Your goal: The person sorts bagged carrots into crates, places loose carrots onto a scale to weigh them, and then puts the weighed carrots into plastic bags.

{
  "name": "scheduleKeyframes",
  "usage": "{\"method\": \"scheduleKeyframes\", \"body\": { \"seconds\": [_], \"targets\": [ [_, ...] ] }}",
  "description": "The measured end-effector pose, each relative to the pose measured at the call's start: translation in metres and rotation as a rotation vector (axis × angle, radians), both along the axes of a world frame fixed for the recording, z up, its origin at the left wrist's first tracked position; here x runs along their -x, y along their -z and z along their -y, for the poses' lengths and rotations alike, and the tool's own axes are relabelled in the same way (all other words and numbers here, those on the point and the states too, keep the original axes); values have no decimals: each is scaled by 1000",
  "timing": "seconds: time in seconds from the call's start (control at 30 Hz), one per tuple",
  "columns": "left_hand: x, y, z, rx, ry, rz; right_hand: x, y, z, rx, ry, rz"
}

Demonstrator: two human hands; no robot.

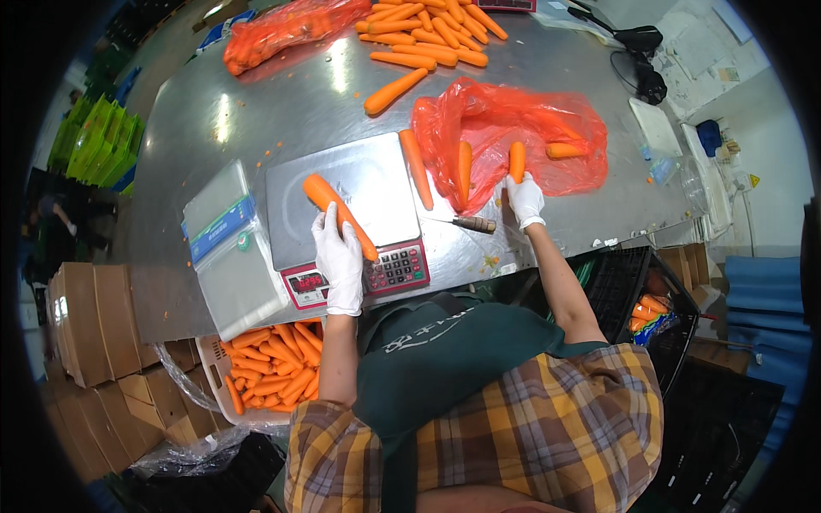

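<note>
My left hand (pixel 338 260), in a white glove, holds a large carrot (pixel 341 215) over the digital scale (pixel 378 167). My gloved right hand (pixel 526 197) grips the lower end of another carrot (pixel 517 160) at the near edge of an open red plastic bag (pixel 567 179). Inside or under the bag's film lie a few more carrots. One carrot (pixel 416 170) lies along the scale's right edge. Between the scale and my right hand rests a knife (pixel 474 224) with a worn handle. Clear plastic bags (pixel 238 282) lie left of the scale.
A carrot pile (pixel 436 32) and a filled red bag (pixel 282 38) lie at the table's far side. Below the near edge stand a basket of carrots (pixel 211 359) and a black crate (pixel 680 308). Cardboard boxes (pixel 96 320) are stacked left. A person (pixel 61 218) is in the left background.
</note>
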State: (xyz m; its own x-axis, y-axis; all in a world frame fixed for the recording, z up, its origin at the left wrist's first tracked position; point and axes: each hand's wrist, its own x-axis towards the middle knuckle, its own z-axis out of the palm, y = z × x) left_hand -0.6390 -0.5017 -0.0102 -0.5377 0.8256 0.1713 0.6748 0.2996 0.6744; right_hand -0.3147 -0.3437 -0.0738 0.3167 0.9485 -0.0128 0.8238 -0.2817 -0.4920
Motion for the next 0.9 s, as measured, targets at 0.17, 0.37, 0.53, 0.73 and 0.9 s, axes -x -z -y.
{"method": "scheduleKeyframes", "body": {
  "seconds": [0.17, 0.37, 0.53, 0.73, 0.9],
  "targets": [
    [-7, -9, -3, 35, -58, 20, 38, 12, -4, -190, -314, 137],
    [-5, -10, 1, 44, -85, 77, 81, 6, -7, 230, -295, -69],
    [-7, -7, 0, 10, -100, 98, 42, 27, -8, 390, -80, -1411],
    [-5, 0, 0, -7, -106, 99, 8, 10, 4, -121, -137, -1502],
    [4, 7, 4, -15, -121, 110, 24, -63, 25, -491, -319, -543]
  ]
}}
